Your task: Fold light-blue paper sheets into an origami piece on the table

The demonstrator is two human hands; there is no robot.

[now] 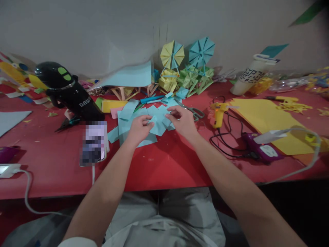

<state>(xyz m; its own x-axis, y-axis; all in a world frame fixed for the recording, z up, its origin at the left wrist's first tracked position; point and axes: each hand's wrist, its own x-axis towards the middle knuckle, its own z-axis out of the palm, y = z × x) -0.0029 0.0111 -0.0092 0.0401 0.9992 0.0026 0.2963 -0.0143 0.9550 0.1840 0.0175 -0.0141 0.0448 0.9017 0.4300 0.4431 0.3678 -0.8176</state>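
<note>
My left hand (138, 128) and my right hand (183, 120) meet over a pile of light blue paper squares (127, 116) on the red table (164, 164). Both pinch one light blue folded paper piece (158, 124) between them, the left on its near left edge, the right on its far right side. Fingers of both hands are curled closed on the paper. More blue cut pieces lie under and behind the hands.
Scissors (195, 111) and a yellow glue gun (218, 115) with black cord lie right of my hands. Further right lie yellow sheets (267, 120) and a purple device (262, 151). A phone (94, 142) and black bottle (69, 91) sit left. Folded paper fans (187, 65) stand by the wall.
</note>
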